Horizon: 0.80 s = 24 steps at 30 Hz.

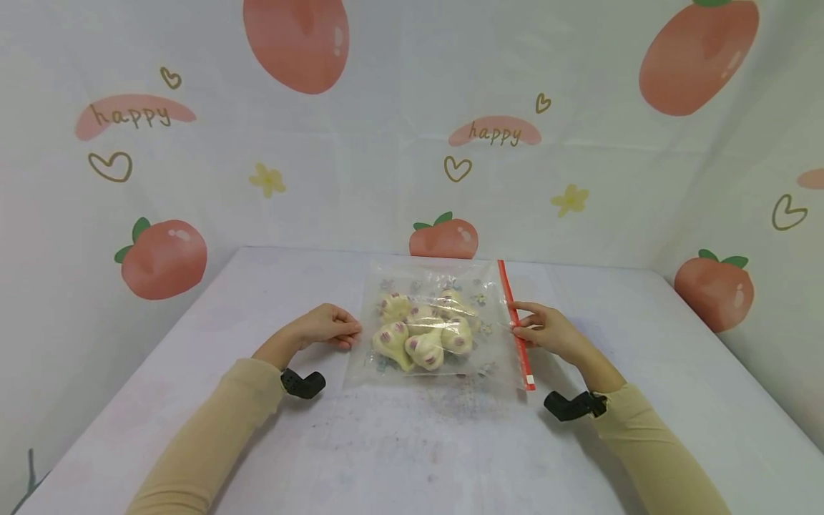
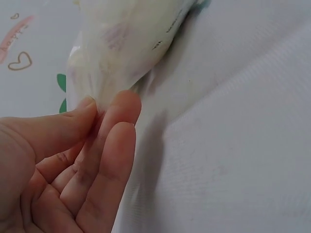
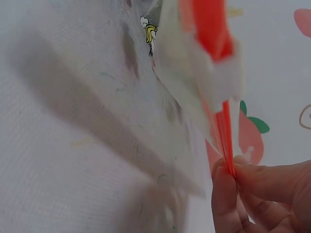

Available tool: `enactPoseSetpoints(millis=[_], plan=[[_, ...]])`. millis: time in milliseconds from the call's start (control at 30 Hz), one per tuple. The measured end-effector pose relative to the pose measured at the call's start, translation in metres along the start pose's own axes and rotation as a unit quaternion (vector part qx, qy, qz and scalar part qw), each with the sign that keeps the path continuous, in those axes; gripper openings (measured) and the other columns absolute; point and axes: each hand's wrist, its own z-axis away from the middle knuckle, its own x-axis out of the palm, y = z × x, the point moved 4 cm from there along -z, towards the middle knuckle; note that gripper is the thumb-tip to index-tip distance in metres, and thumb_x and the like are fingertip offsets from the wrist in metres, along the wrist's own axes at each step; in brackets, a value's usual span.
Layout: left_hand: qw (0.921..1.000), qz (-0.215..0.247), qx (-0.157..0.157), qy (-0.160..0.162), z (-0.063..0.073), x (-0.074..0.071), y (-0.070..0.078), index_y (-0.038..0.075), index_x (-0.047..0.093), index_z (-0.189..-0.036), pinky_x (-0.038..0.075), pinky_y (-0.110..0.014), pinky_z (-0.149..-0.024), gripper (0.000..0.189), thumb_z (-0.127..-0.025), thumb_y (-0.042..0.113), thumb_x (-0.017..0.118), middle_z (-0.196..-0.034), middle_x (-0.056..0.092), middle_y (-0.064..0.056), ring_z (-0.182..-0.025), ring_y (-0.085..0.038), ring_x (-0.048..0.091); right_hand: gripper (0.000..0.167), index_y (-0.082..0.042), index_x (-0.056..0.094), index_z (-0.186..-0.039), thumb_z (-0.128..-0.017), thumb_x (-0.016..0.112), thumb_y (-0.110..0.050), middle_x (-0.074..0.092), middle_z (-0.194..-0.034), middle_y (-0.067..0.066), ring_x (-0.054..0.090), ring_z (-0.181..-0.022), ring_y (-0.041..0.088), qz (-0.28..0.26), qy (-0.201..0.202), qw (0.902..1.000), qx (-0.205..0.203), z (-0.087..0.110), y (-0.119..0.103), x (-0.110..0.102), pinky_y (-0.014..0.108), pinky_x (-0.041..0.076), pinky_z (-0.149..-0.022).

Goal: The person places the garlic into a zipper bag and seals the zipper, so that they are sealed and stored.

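Observation:
A clear zip bag (image 1: 492,354) with a red zip strip (image 1: 508,293) along its right side is stretched between both hands. Several garlic bulbs (image 1: 425,350), pale with purple patches, show through the plastic. My left hand (image 1: 325,325) pinches the bag's left edge; in the left wrist view, thumb and forefinger (image 2: 127,104) meet on the gathered plastic. At the opposite side my right hand (image 1: 553,332) pinches the red strip between thumb (image 3: 267,179) and fingers. A shadow falls on the table below the bag in the right wrist view.
A pale cloth covers the table (image 1: 386,458). Behind it and at both sides hang white cloth walls (image 1: 373,179) printed with red fruit, hearts and flowers. Black wrist cameras (image 1: 302,384) sit on both sleeves. A thin dark object (image 1: 31,476) shows at the lower left.

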Motion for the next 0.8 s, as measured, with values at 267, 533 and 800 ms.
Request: enactPoseSetpoints(millis=[267,533,800], plan=[[0.9999,0.001,0.01,-0.014,0.002,-0.001,0.002,-0.006,0.062,-0.108,0.053,-0.02,-0.067,0.032,-0.094,0.021,0.057,-0.077,0.065,0.002,-0.067,-0.003,0.063,0.058,0.003,0.034,-0.14,-0.09,0.06,-0.008,0.058,-0.099,0.018,0.062,-0.074,0.009,-0.005,-0.018,0.9998,0.006,0.002,-0.002,0.002,0.029,0.057,-0.073],[0.9998,0.009,-0.001,0.019,-0.006,-0.006,0.003,-0.006,0.06,-0.113,0.053,-0.018,-0.068,0.041,-0.097,0.03,0.05,-0.091,0.066,-0.003,-0.072,-0.003,0.064,0.05,0.003,0.04,-0.137,-0.091,0.058,-0.011,0.058,-0.106,0.023,0.062,-0.075,0.01,0.022,0.0,0.9996,0.021,-0.002,-0.003,0.001,0.029,0.056,-0.073],[0.9979,0.013,-0.008,0.063,-0.015,-0.004,0.007,-0.006,0.06,-0.116,0.053,-0.018,-0.065,0.037,-0.094,0.024,0.057,-0.078,0.065,0.002,-0.065,-0.001,0.061,0.048,0.005,0.043,-0.134,-0.091,0.058,-0.008,0.057,-0.106,0.024,0.063,-0.077,0.01,0.018,0.011,0.9996,0.021,-0.004,-0.005,0.003,0.033,0.057,-0.074]])
